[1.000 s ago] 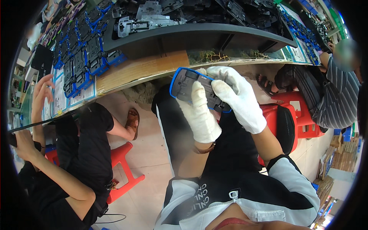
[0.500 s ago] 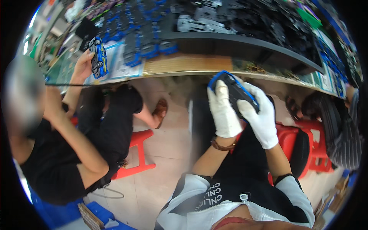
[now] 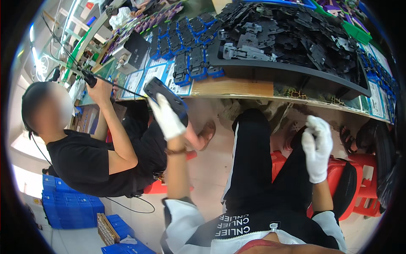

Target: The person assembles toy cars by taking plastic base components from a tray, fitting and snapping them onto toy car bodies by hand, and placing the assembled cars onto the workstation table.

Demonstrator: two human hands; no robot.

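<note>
Your left hand (image 3: pixel 167 116) has the blue-black toy car (image 3: pixel 155 87) at left, by the table's near edge (image 3: pixel 253 98): thumb across it, other fingers hidden. Right hand (image 3: pixel 317 149) loosely curled, empty. One-handed gloved grip could slip; swinging low could clip the edge.

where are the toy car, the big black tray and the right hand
Toy car (image 3: pixel 166 89): head view, on its dark underside.
Big black tray (image 3: pixel 292 76): head view, on its front wall.
Right hand (image 3: pixel 318 150): head view, middle of the white glove.
</note>
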